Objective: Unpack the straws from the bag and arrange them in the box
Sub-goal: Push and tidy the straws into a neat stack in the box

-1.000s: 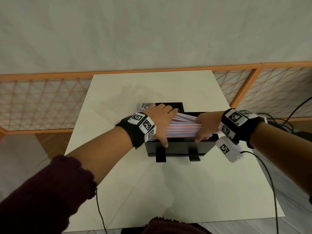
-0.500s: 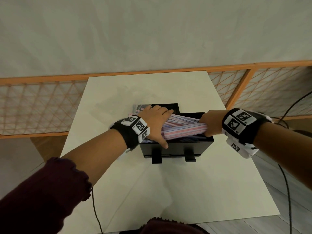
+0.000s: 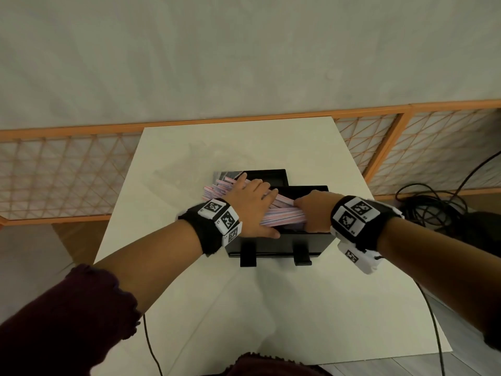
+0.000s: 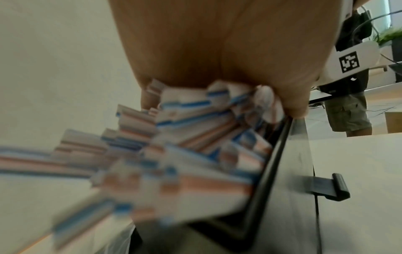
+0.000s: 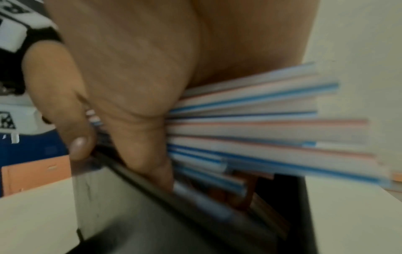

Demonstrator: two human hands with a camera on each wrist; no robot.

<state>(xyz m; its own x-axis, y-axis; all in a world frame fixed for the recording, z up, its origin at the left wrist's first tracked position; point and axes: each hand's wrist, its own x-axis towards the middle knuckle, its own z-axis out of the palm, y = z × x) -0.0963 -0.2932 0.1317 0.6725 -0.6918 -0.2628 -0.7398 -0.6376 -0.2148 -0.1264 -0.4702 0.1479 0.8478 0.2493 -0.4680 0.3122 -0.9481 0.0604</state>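
A black box (image 3: 279, 246) stands mid-table with two clips on its front wall. A bundle of striped straws (image 3: 282, 216) lies slanted across its open top, the left ends fanning out past the box's left side. My left hand (image 3: 252, 204) lies on top of the bundle with fingers spread and its thumb along the front rim. My right hand (image 3: 311, 214) grips the bundle's right end inside the box. The right wrist view shows these straws (image 5: 272, 123) clasped between thumb and fingers over the box rim (image 5: 141, 185). In the left wrist view the straws (image 4: 185, 154) fan out under my palm.
A clear plastic bag (image 3: 184, 169) lies flat on the white table (image 3: 271, 308) behind and left of the box. An orange lattice fence (image 3: 54, 172) runs behind the table. Black cables (image 3: 433, 210) lie on the floor at right. In the left wrist view a person (image 4: 348, 106) stands beyond the table.
The bundle has tilted and slid left, its left ends now fanning out beyond the box's side. Both hands stay on it, and the right hand has pushed in a little.
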